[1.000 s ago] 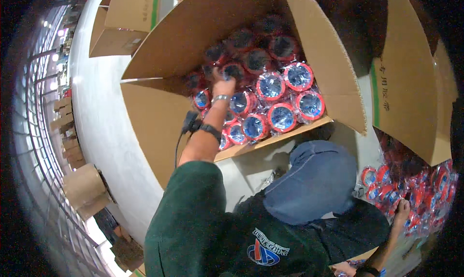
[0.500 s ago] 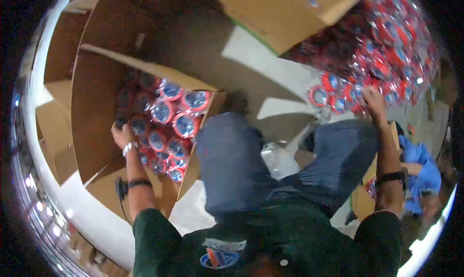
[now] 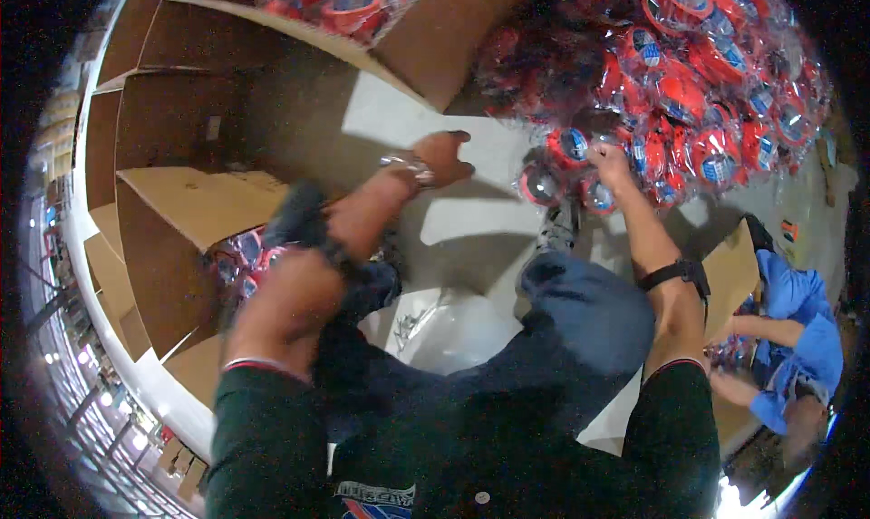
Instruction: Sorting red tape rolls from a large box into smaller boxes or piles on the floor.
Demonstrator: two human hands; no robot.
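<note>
A large heap of red ring-shaped rolls (image 3: 675, 93), each in clear plastic wrap with a blue and white centre, lies at the right. My right hand (image 3: 612, 164) is closed at the heap's near edge, its fingers pinching the wrap of a red roll (image 3: 569, 145). Two other wrapped rolls hang or lie close below it; I cannot tell whether they are joined. My left hand (image 3: 444, 159) is over the floor left of the heap, thumb and forefinger apart, nothing in it. Behind my left forearm, a cardboard box (image 3: 204, 202) holds more wrapped rolls (image 3: 249, 252), partly hidden.
Another cardboard box (image 3: 299, 31) with red rolls stands at the far left. A clear plastic bag (image 3: 444, 329) lies between my knees. At the right, a person in blue (image 3: 793, 315) reaches into a cardboard box (image 3: 732, 270).
My left hand has left the box of rolls and swung right, toward the heap. My right hand has moved left along the heap's near edge. The view has shifted.
</note>
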